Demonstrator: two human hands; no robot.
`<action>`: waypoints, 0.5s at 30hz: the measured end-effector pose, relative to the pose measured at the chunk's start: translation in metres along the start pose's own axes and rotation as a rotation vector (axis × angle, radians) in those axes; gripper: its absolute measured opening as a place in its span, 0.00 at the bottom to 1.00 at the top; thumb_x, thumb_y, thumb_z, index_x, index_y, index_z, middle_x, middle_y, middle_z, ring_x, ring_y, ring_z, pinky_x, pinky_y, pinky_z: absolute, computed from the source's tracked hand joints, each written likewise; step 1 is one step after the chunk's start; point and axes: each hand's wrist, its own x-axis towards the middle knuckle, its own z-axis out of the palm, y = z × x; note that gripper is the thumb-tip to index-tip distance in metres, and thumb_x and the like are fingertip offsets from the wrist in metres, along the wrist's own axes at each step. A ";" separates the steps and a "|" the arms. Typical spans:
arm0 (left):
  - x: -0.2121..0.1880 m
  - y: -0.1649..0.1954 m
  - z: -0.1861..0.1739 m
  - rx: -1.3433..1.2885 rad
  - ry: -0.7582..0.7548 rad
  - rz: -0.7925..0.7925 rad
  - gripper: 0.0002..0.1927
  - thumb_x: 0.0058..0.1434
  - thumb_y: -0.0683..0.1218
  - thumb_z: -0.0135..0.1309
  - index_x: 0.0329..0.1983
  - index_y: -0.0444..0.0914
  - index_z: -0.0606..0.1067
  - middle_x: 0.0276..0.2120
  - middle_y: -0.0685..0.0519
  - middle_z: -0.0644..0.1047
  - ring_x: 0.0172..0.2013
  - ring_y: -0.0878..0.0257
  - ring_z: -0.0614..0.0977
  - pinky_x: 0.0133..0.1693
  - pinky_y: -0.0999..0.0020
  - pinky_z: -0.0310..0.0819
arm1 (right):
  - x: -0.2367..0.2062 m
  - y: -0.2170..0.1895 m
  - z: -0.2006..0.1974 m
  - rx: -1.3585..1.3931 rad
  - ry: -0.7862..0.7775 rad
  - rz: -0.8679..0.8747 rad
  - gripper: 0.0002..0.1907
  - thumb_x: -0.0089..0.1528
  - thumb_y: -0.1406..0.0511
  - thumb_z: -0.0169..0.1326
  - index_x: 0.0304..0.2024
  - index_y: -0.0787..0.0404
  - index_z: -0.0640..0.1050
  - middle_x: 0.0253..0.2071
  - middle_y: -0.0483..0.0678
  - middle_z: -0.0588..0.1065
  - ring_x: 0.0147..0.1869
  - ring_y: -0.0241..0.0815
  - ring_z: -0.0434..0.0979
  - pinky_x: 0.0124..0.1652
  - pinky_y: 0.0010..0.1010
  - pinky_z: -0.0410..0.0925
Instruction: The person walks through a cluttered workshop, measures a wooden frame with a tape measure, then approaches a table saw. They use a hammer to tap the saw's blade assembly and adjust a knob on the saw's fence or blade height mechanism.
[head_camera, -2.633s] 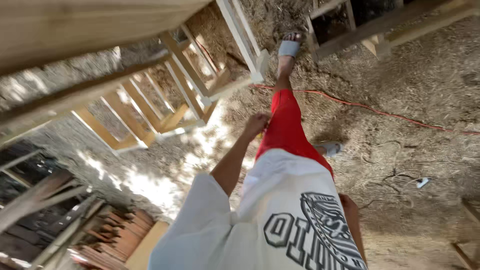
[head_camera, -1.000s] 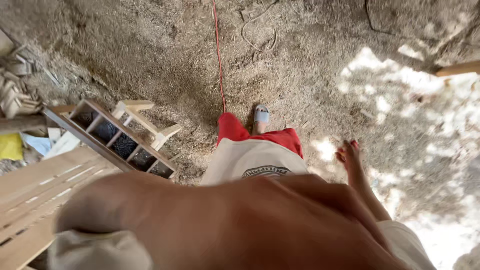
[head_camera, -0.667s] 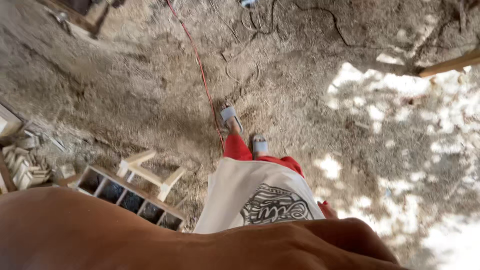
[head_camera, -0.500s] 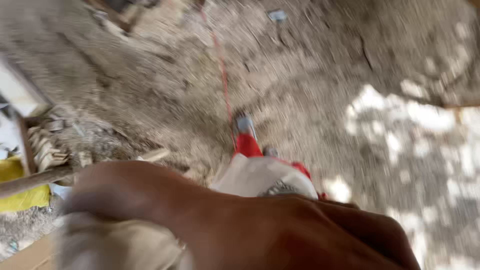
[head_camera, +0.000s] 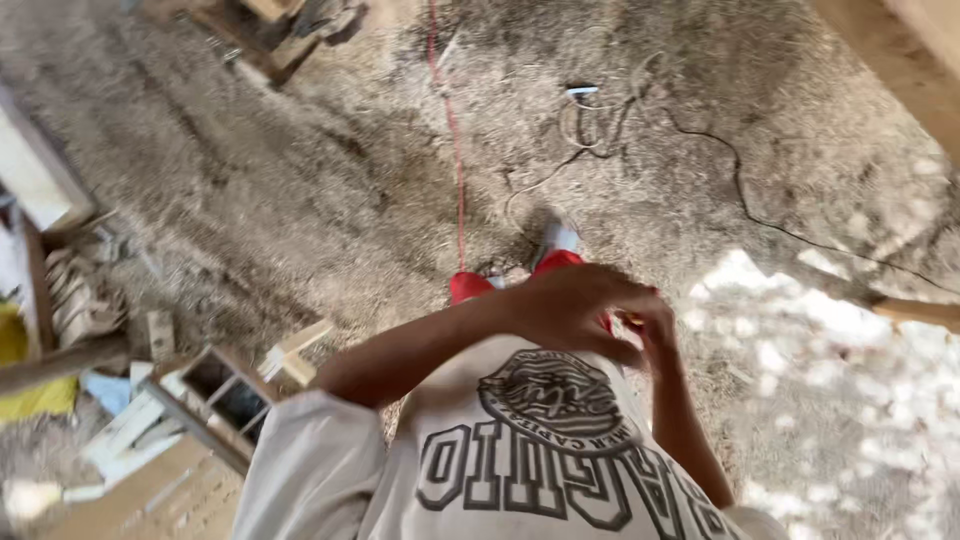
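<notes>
While the sandy ground (head_camera: 300, 200) sprawls wide underfoot, a red cord (head_camera: 455, 170) runs straight away from the person's feet, and a slatted wooden frame (head_camera: 225, 395) lies off to their left. Both hands meet in front of the white shirt (head_camera: 540, 460). The left hand (head_camera: 570, 305) reaches across, fingers curled down. The right hand (head_camera: 655, 325) rises from below and touches it at the fingertips. Whether anything is pinched between them I cannot tell; blur hides it.
</notes>
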 end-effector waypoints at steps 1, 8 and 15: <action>-0.009 -0.035 -0.013 0.392 -0.092 -0.378 0.29 0.64 0.66 0.58 0.46 0.36 0.77 0.39 0.44 0.81 0.43 0.54 0.84 0.50 0.57 0.78 | 0.006 -0.009 0.008 0.013 -0.014 0.012 0.14 0.67 0.59 0.56 0.48 0.63 0.76 0.40 0.54 0.80 0.37 0.45 0.83 0.35 0.35 0.75; -0.133 -0.209 -0.051 0.018 0.531 -1.245 0.45 0.58 0.74 0.52 0.65 0.36 0.70 0.58 0.39 0.75 0.58 0.47 0.78 0.59 0.54 0.70 | 0.078 -0.099 0.058 -0.010 -0.172 0.055 0.14 0.63 0.65 0.56 0.52 0.59 0.77 0.42 0.52 0.82 0.40 0.44 0.84 0.38 0.36 0.75; -0.170 -0.210 -0.108 0.155 0.993 -1.428 0.44 0.61 0.73 0.51 0.64 0.34 0.73 0.58 0.36 0.77 0.60 0.43 0.78 0.60 0.51 0.72 | 0.166 -0.228 0.140 -0.293 -0.296 -0.029 0.15 0.67 0.62 0.54 0.54 0.62 0.77 0.44 0.48 0.80 0.45 0.43 0.82 0.40 0.37 0.73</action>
